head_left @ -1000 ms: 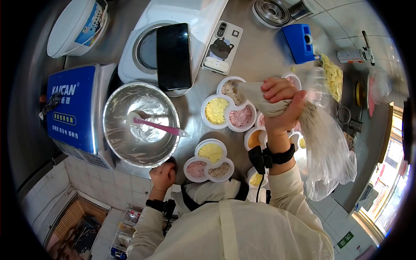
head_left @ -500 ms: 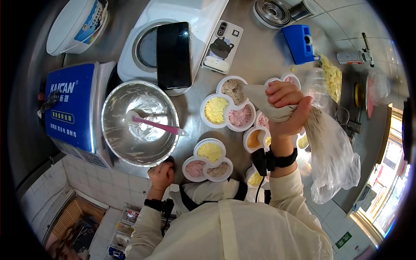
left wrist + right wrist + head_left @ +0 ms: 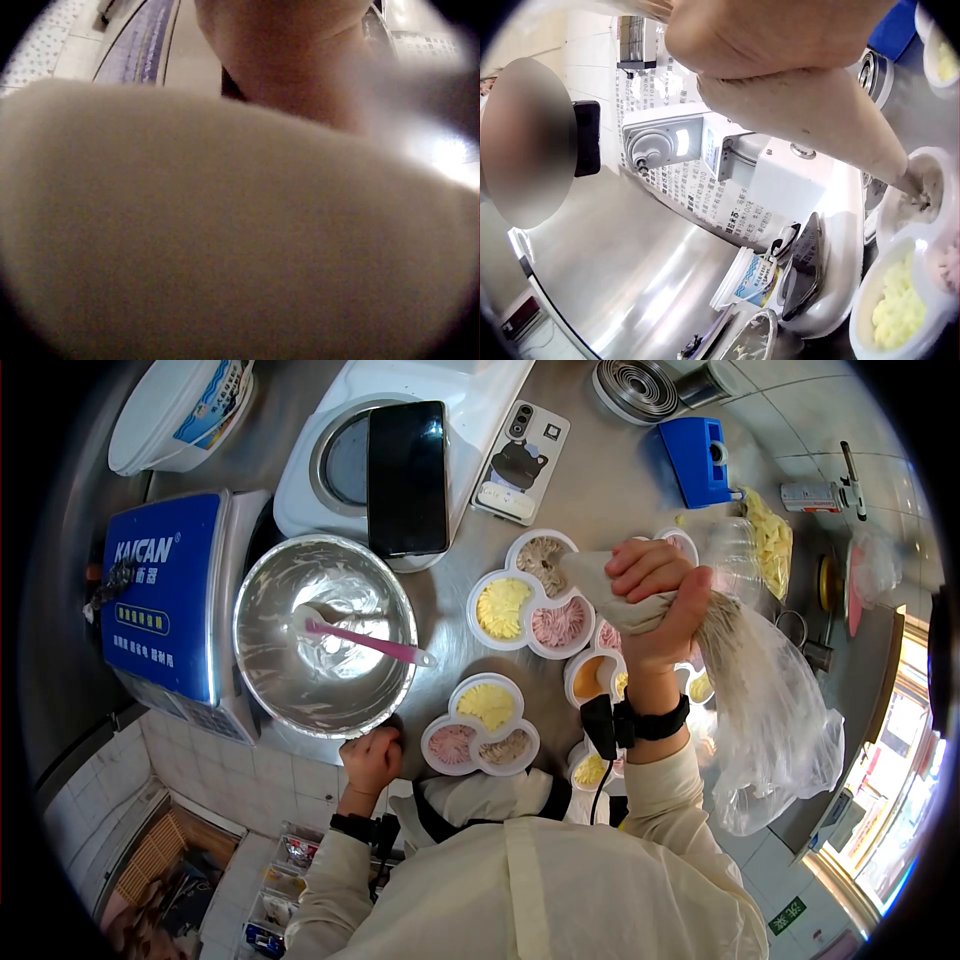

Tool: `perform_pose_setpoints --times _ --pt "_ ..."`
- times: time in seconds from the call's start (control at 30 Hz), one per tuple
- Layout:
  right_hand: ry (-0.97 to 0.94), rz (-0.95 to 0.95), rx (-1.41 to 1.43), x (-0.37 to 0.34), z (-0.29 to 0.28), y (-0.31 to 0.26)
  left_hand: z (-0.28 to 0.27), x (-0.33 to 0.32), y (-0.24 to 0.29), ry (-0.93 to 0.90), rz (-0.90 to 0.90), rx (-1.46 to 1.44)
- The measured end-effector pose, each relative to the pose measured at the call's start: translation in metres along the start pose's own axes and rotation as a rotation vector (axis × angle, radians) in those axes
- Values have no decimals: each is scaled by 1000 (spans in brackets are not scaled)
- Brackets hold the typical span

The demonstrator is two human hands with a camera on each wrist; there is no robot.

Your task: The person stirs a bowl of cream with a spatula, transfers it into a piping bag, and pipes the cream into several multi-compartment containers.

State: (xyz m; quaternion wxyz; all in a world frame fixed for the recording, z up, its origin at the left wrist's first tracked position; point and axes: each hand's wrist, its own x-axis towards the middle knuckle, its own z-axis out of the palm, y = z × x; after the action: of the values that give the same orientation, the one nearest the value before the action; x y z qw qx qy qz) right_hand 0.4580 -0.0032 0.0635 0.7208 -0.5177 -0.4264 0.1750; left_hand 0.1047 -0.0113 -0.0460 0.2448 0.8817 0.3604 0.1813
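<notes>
My right hand [image 3: 655, 605] grips a piping bag [image 3: 588, 578] of greyish-beige filling, its clear plastic tail [image 3: 775, 730] hanging over my forearm. The bag's tip is at the grey filling [image 3: 541, 563] in the upper cup of a white three-part tray [image 3: 532, 602]. Its other cups hold ruffled yellow filling [image 3: 500, 610] and pink filling [image 3: 560, 625]. In the right wrist view the bag [image 3: 817, 120] slants down into the grey filling [image 3: 922, 202]. My left hand [image 3: 371, 758] rests, loosely curled, at the counter edge below a metal bowl [image 3: 262, 670].
A pink-handled spatula [image 3: 365, 643] lies in the bowl. Nearer me sits a second filled three-part tray [image 3: 482, 731]; more trays lie under my right arm. Behind are a black phone [image 3: 408, 480], a white phone [image 3: 522, 465], a blue dispenser [image 3: 693, 465] and a blue box [image 3: 165, 600].
The grey filling has spread into a fuller ruffled round in the upper cup. My right hand has shifted slightly right with the bag. My left hand stays at the counter edge.
</notes>
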Motion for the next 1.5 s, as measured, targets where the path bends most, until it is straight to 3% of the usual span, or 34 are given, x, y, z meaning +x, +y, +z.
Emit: perform_pose_setpoints --times 0.27,0.57,0.67,1.1,1.33,1.5 --pt "-33 6 47 -3 -2 -7 -1 1 1 -3 -10 -4" --pt "204 -41 180 3 -33 -45 0 -1 1 15 6 -5" --pt "108 -31 147 1 -21 -32 1 1 1 -10 0 -9" --pt "63 163 58 4 -3 -7 0 0 1 -4 -4 -20" --pt "44 164 40 8 -2 -11 0 1 1 13 -4 -39" --pt "70 31 213 17 -20 -45 -1 1 2 15 -8 -33"
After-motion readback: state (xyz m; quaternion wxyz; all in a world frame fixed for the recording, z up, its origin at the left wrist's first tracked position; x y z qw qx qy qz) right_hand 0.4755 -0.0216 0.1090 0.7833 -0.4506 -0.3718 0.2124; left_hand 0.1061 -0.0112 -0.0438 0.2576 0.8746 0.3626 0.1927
